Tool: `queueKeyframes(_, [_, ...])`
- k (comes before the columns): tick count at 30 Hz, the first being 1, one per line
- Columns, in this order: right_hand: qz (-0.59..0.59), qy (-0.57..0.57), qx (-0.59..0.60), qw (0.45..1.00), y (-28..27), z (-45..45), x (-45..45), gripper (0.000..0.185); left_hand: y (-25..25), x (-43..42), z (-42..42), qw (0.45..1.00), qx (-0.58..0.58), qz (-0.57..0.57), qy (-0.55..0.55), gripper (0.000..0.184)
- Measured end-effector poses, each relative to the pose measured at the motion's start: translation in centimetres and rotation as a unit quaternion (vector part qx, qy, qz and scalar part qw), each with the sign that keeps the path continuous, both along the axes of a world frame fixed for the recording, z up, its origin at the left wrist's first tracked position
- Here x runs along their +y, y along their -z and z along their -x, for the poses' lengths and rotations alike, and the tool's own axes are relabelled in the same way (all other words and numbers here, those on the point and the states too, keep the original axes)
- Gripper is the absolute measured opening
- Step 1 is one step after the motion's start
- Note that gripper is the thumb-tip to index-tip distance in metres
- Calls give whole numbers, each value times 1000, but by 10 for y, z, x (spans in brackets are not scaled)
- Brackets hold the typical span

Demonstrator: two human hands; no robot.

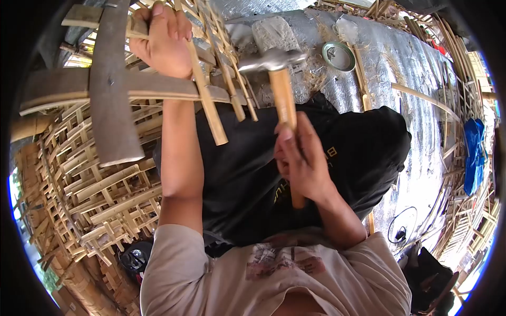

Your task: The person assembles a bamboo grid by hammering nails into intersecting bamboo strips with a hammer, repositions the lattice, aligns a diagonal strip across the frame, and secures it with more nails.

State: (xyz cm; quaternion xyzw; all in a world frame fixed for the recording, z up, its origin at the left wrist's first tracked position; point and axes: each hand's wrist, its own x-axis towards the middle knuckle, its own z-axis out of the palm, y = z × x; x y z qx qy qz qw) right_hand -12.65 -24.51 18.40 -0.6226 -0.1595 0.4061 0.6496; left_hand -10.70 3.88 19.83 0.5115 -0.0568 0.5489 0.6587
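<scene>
A hammer with a metal head and a wooden handle (283,95) is in my right hand (304,160), its fingers wrapped round the lower handle. The head points away from me, slightly blurred. At the upper left, my left hand (166,45) is closed round a bamboo slat (138,27) of a bamboo lattice. Below that hand a wider bamboo crosspiece (158,87) runs sideways, crossed by several narrow bamboo strips (210,108). A broad, dark bamboo piece (109,89) crosses it further left; a small nail head seems to show there.
Black cloth (363,142) covers my lap. Beyond it lies a silvery sheet (416,105) with a round tin (339,56) and a grey block (275,36). Stacked bamboo lattices (105,195) fill the left side. A blue plastic item (474,155) hangs at the right.
</scene>
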Motion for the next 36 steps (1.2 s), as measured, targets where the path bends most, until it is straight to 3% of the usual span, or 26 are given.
queueKeyframes(2, [-67, 65, 69, 993, -6, -3, -1, 23, -3, -9, -3, 998, 6, -26, -58, 16])
queueKeyframes(5, [-167, 154, 127, 966, -2, -2, 1, 19, -3, -10, -4, 998, 5, -23, -54, 18])
queueKeyframes(8, [23, -41, -132, 990, 9, 6, 0, 16, 0, 2, 0, 999, 3, -24, -27, 18])
queueKeyframes(9, [18, -105, -85, 991, 5, 7, 0, 14, -1, 1, 1, 1000, 4, -22, -11, 18])
queueKeyframes(10, [17, -90, -20, 996, 9, 13, 2, 17, -1, -2, -2, 1000, 3, -11, -13, 19])
queueKeyframes(18, [-33, 92, 47, 994, 4, -9, -6, 25, -5, -7, -1, 997, 23, -36, -61, 24])
queueKeyframes(24, [-48, 58, 69, 995, -2, -19, -17, 25, -4, -5, -2, 997, 28, -51, -55, 26])
queueKeyframes(31, [-123, 108, 39, 986, -6, 0, -8, 27, -3, -5, -1, 997, 31, -47, -48, 24])
queueKeyframes(32, [-119, 100, 21, 988, -2, 6, -5, 22, -2, -4, -1, 997, 32, -55, -48, 23])
queueKeyframes(34, [21, -79, -191, 978, 6, 5, -1, 19, 0, -3, 0, 999, 12, -30, -18, 22])
queueKeyframes(35, [27, -97, -59, 993, 3, 5, 3, 17, 0, -4, 0, 1000, 2, -17, -2, 22])
queueKeyframes(36, [28, -97, -60, 993, 4, 4, 2, 18, -1, -4, -1, 1000, 6, -25, -3, 22])
